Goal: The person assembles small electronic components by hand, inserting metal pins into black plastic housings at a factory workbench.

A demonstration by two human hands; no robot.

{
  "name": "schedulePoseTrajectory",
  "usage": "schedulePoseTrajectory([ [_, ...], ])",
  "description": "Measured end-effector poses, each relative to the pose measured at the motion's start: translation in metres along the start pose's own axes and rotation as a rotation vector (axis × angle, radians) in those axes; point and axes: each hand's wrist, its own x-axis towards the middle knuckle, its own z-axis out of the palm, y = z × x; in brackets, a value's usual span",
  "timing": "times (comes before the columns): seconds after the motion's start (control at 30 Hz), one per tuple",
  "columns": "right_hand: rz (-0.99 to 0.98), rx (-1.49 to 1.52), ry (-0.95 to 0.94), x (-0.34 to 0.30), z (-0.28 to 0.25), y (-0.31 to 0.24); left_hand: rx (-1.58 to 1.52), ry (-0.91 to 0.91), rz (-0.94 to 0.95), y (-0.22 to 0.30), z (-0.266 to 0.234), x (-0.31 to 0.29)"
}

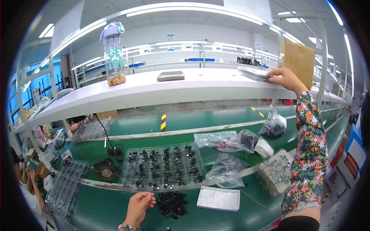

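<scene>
My right hand, its arm in a flowered sleeve, reaches up to the white shelf. Its fingers close on the edge of a stack of thin, flat whitish sheets. Low in the middle, my left hand has its fingertips pressed together; anything between them is too small or hidden to make out. Right beside that hand lies a heap of small black round parts on the green bench. Just beyond stands a clear plastic tray whose compartments hold more such black parts, some with light spots.
Right of the heap are a white box with tiny pieces, a thin stick, plastic bags and stacked trays. A small fan sits left. The shelf bears a bottle, a phone-like slab and cardboard. People work at left.
</scene>
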Motion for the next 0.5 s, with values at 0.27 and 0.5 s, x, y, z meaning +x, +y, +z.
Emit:
schedulePoseTrajectory([
  [0.27, -0.012, 0.031, 0.111, -0.013, 0.011, 0.000, -0.008, -0.009, -0.004, -0.003, 0.003, 0.002],
  [0.5, 0.022, 0.020, 0.161, -0.014, 0.009, 0.005, 0.005, -0.006, -0.008, -0.004, 0.002, -0.002],
])
